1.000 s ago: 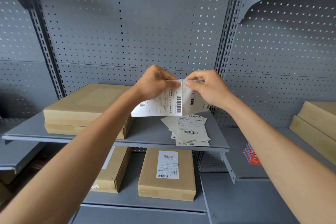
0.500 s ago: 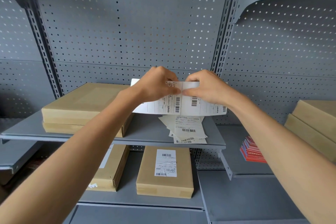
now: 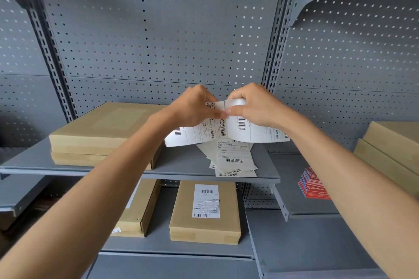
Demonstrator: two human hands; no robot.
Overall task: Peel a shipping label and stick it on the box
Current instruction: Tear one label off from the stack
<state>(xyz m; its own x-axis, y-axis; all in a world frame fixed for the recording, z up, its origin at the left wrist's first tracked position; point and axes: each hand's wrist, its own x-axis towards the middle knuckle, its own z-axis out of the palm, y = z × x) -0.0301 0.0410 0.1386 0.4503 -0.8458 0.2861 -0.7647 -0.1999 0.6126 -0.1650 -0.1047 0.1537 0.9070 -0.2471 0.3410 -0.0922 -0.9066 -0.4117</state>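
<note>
A white shipping label sheet (image 3: pixel 256 133) with barcodes hangs in the air above the middle shelf, bent at its top edge. My left hand (image 3: pixel 192 108) pinches its upper left part and my right hand (image 3: pixel 251 106) pinches the upper right part, thumbs almost touching. Two stacked plain brown boxes (image 3: pixel 97 133) lie on the shelf to the left, their top bare. A pile of further label sheets (image 3: pixel 233 161) rests on the shelf just below the held sheet.
The grey metal shelf (image 3: pixel 186 165) has a perforated back panel. Below it sit a brown box bearing a label (image 3: pixel 205 210) and another box (image 3: pixel 140 208) on its left. Red cards (image 3: pixel 313 186) and stacked boxes (image 3: pixel 390 149) occupy the right-hand shelf.
The sheet went from folded to spread out wide, and its top edge has now curled over under my right fingers. Both hands stayed close together at the top edge.
</note>
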